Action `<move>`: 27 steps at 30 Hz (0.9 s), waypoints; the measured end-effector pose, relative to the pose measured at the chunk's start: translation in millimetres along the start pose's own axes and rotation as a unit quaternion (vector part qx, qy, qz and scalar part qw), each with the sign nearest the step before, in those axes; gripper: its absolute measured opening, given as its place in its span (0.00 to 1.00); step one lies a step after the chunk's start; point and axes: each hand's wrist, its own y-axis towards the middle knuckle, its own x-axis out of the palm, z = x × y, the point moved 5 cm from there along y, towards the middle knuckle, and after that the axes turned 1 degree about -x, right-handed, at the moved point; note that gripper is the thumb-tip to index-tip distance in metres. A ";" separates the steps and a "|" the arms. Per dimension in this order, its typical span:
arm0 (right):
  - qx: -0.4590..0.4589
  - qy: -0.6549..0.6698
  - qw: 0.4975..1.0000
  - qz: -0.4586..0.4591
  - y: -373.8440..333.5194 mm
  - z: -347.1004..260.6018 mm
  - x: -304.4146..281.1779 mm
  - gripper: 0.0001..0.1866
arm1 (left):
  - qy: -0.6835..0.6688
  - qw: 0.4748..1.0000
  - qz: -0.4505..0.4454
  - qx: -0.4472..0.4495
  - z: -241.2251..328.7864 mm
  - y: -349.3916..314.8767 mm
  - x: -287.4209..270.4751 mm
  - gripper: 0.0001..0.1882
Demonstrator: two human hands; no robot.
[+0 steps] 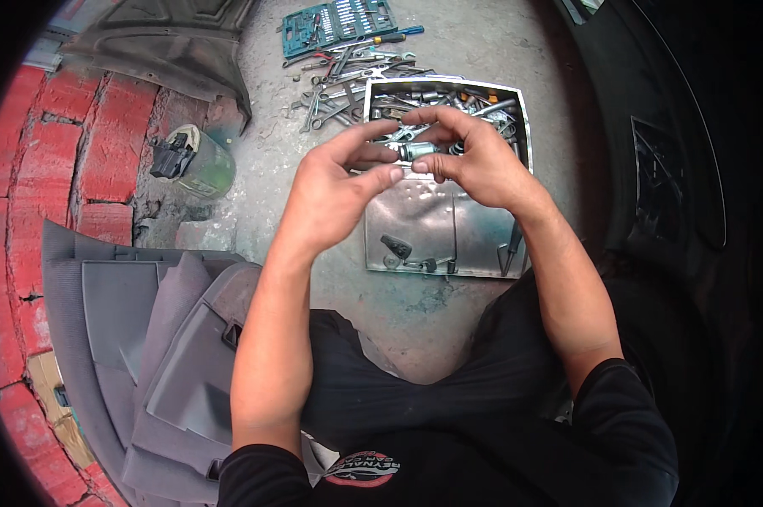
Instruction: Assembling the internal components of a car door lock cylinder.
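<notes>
1. Two hands meet near twelve o'clock: the right hand [474, 160] pinches a metal socket [417, 152], probably steadying it.
2. The left hand [335, 182] curves beside it, thumb and fingers parted; contact is unclear.
3. The toolbox [491, 215], one o'clock, seemingly sits within easy reach.

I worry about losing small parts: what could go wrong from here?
The right hand seems to hold a small silver cylinder above the open toolbox; if it slips, it might get lost among the loose tools inside. The wrenches spread on the floor could trip someone.
</notes>
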 end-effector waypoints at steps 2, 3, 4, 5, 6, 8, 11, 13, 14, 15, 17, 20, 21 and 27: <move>0.112 0.051 0.991 -0.062 -1.7 -7.3 6.3 0.31 | 0.051 0.999 0.014 0.003 1.8 -1.7 -1.6 0.28; 0.093 0.047 0.993 -0.062 -2.2 -11.0 8.0 0.33 | 0.073 0.997 0.009 -0.013 1.0 -1.9 -1.2 0.26; 0.094 0.047 0.992 -0.065 -3.9 -13.9 9.0 0.33 | 0.094 0.995 0.003 -0.028 -1.0 -2.2 -0.9 0.24; 0.103 0.039 0.992 -0.063 -3.9 -17.5 8.5 0.32 | 0.076 0.997 0.004 -0.017 -3.2 -0.2 -2.5 0.22; 0.113 0.031 0.991 -0.061 -3.9 -20.6 8.6 0.32 | 0.076 0.997 0.004 -0.015 -4.4 -0.6 -6.0 0.22; 0.113 0.033 0.991 -0.059 -3.9 -26.1 10.3 0.31 | 0.062 0.998 -0.007 -0.010 -4.5 -2.4 -9.8 0.20; 0.106 0.084 0.989 -0.063 -3.5 -37.7 9.5 0.29 | 0.029 0.999 -0.008 0.029 -2.8 -1.6 -22.3 0.16; 0.015 -0.010 1.000 -0.004 -3.6 -53.3 6.5 0.30 | 0.022 0.999 0.024 0.037 -2.3 -5.1 -32.5 0.16; -0.083 -0.116 0.989 0.049 -4.8 -66.6 7.3 0.31 | 0.018 0.997 0.059 0.050 0.3 -8.1 -41.1 0.16; -0.123 -0.238 0.961 0.071 -10.9 -91.8 4.7 0.30 | 0.008 0.994 0.094 0.058 1.6 -10.6 -48.2 0.15; -0.205 -0.243 0.946 0.058 -32.6 -141.6 7.4 0.26 | 0.016 0.990 0.123 0.066 -4.3 -13.8 -63.0 0.15; -0.271 -0.131 0.936 0.184 -74.3 -195.2 -23.9 0.26 | 0.006 0.985 0.150 0.085 0.5 -11.5 -66.6 0.16; -0.331 -0.115 0.932 0.090 -84.6 -199.4 -59.5 0.25 | 0.014 0.984 0.157 0.079 0.7 -14.8 -71.8 0.16; -0.314 -0.152 0.932 0.100 -43.0 -229.8 -66.9 0.29 | 0.034 0.985 0.155 0.074 0.8 -8.3 -79.5 0.16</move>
